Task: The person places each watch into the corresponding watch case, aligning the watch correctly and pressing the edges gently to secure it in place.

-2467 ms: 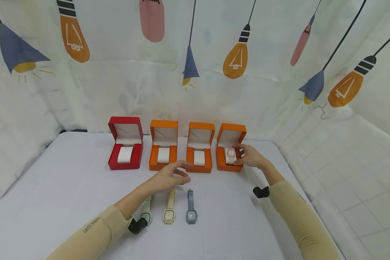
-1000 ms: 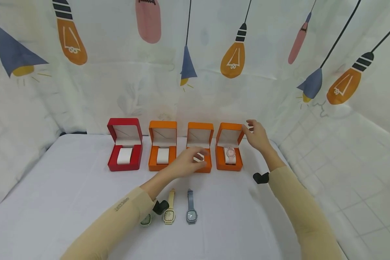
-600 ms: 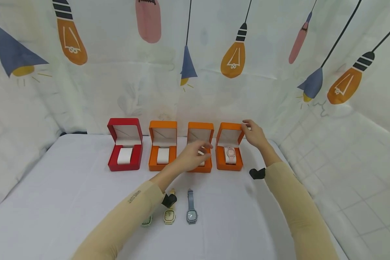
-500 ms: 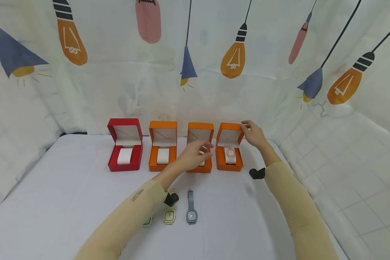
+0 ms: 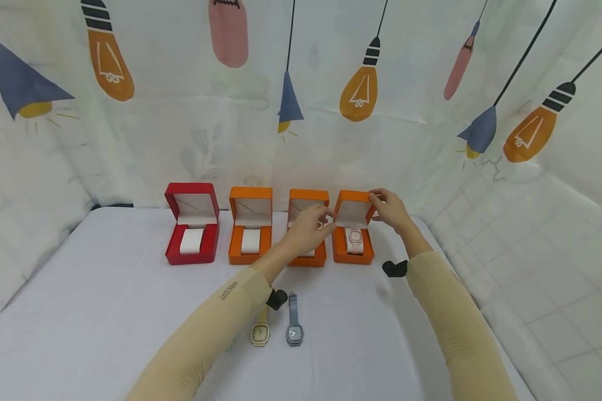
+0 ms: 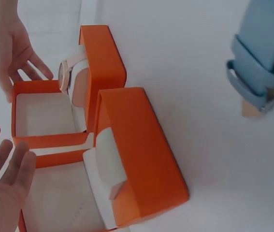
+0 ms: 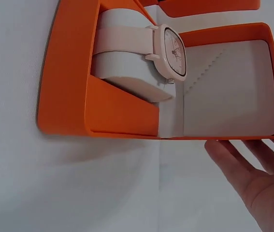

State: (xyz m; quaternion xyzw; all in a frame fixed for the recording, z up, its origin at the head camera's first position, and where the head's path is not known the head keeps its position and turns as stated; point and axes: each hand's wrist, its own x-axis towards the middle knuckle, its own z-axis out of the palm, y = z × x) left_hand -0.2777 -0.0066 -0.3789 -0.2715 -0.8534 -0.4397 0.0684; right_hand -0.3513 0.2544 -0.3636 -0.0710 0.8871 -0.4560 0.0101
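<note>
A pink watch (image 5: 354, 237) sits on the white cushion inside the rightmost orange watch box (image 5: 353, 259), whose lid stands up. My right hand (image 5: 391, 209) is at the lid's right side; the right wrist view shows its thumb by the lid edge and its extended fingers behind. Over the neighbouring orange box (image 5: 306, 262) my left hand (image 5: 306, 229) reaches towards the first lid, fingers loosely bent and holding nothing. That second box holds a bare white cushion (image 6: 111, 157). On the near table lie a yellow watch (image 5: 260, 333) and a blue watch (image 5: 295, 333).
Another orange box (image 5: 251, 259) and a red box (image 5: 190, 259) stand open to the left, each with a white cushion. A green watch is almost wholly hidden under my left sleeve (image 5: 215, 328). Behind the boxes hangs a patterned curtain (image 5: 190, 128).
My right hand has left the pink watch for the lid's right side. My left hand has moved right and away from me, from before the boxes to over the second orange box from the right.
</note>
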